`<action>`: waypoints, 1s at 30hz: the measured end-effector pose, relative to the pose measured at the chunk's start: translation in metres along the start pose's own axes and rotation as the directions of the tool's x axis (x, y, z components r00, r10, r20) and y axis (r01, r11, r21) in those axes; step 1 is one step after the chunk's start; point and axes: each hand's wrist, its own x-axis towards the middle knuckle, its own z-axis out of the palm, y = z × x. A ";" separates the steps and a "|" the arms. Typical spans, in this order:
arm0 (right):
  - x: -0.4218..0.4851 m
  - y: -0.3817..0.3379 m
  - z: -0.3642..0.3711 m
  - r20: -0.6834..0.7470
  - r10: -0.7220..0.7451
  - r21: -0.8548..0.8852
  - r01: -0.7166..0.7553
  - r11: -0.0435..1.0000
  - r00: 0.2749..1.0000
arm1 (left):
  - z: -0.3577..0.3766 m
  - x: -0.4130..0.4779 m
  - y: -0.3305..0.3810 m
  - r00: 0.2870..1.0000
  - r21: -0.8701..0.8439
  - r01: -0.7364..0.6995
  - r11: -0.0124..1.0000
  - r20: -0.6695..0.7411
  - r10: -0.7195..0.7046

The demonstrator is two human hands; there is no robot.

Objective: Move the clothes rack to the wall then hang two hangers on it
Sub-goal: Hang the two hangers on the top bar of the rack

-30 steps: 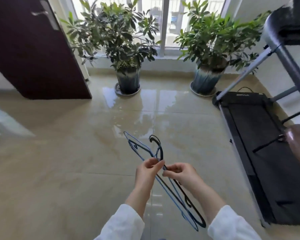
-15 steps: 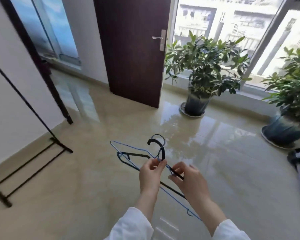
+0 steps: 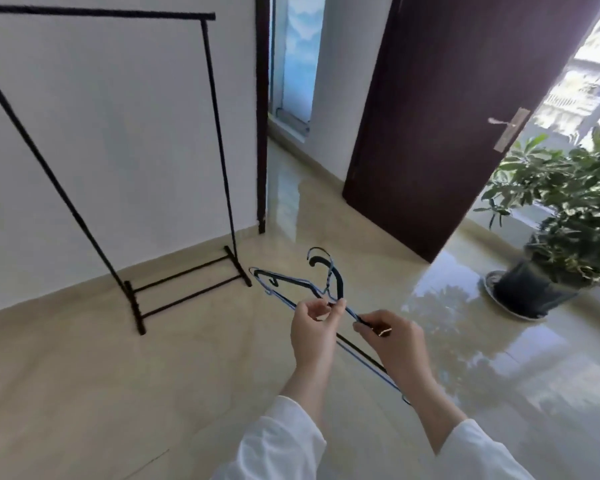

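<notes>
A black clothes rack stands against the white wall at the left, its top bar bare. I hold two thin hangers together in front of me, a black hanger and a blue hanger, hooks pointing up and away. My left hand pinches them near the neck below the hooks. My right hand grips the sloping arms just to the right. The hangers are to the right of the rack's foot and apart from it.
A dark brown door stands open behind the hangers. A potted plant sits on the glossy tiled floor at the right. A dark door frame runs down beside the rack.
The view has swung left: the treadmill and second plant have left the frame and the whole rack at the wall has come into view. Both hands keep holding the hangers.
</notes>
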 end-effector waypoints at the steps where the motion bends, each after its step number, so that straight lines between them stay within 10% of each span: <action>1: 0.011 -0.008 0.008 0.014 0.004 0.026 -0.004 1.000 1.000 | -0.008 0.011 0.004 1.000 -0.010 0.012 1.000 -0.017 -0.013; 13: 0.182 -0.103 0.073 0.260 -0.091 0.224 0.032 0.974 0.961 | -0.034 0.155 0.103 0.978 -0.207 0.206 0.956 0.085 -0.193; 30: 0.361 -0.263 0.201 0.345 -0.252 0.189 0.196 0.962 0.904 | -0.120 0.364 0.223 0.987 -0.273 0.040 0.961 -0.141 -0.081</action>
